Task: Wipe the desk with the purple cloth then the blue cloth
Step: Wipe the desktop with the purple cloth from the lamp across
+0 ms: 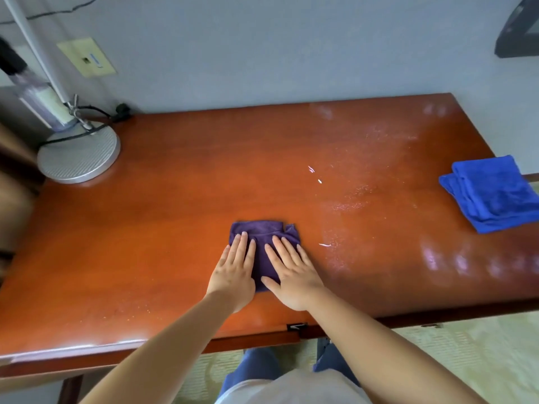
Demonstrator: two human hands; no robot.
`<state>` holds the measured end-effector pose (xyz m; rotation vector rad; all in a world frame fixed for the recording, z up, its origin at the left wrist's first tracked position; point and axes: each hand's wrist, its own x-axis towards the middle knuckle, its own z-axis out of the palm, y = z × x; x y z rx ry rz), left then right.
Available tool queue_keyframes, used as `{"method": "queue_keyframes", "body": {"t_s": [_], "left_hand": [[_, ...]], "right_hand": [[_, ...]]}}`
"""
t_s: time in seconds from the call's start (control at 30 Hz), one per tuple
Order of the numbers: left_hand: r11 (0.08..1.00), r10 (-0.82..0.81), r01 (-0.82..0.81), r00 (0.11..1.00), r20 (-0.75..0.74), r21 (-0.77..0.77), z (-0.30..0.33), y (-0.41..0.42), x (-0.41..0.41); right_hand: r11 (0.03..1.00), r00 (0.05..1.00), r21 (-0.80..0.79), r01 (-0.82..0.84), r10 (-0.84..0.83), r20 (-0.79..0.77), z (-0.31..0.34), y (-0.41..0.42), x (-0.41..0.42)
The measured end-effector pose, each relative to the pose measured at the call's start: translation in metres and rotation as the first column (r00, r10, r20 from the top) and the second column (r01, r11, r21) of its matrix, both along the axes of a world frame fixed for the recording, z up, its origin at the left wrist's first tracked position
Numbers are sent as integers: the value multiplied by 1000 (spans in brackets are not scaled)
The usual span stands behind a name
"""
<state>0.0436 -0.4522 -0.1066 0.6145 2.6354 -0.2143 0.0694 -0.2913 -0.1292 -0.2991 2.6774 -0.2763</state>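
Observation:
A folded purple cloth [264, 233] lies flat on the reddish wooden desk [163, 217], near its front middle. My left hand [234, 271] presses on the cloth's left half with straight fingers. My right hand [291, 272] lies flat on its right half, fingers spread. A folded blue cloth [493, 193] sits at the desk's right edge, far from both hands. Pale streaks and small white crumbs [319, 181] mark the desk to the right of the purple cloth.
A lamp with a round grey base [78, 154] and cable stands at the desk's back left corner. A wall runs behind the desk. A dark object [519, 30] hangs at the top right. My legs are under the desk's front edge.

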Motion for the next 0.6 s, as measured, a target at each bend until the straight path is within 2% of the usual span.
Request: {"method": "queue_keyframes", "body": {"t_s": [0.2, 0.4, 0.6], "left_hand": [[999, 12, -12, 1000, 0, -30, -1, 40, 11], [996, 52, -51, 999, 14, -72, 2, 77, 18], [994, 65, -63, 998, 14, -85, 1, 98, 6]], "right_hand": [[1000, 999, -12, -5, 4, -41, -4, 36, 12], [997, 995, 35, -66, 68, -71, -5, 71, 13], [995, 997, 87, -46, 52, -60, 3, 88, 1]]}}
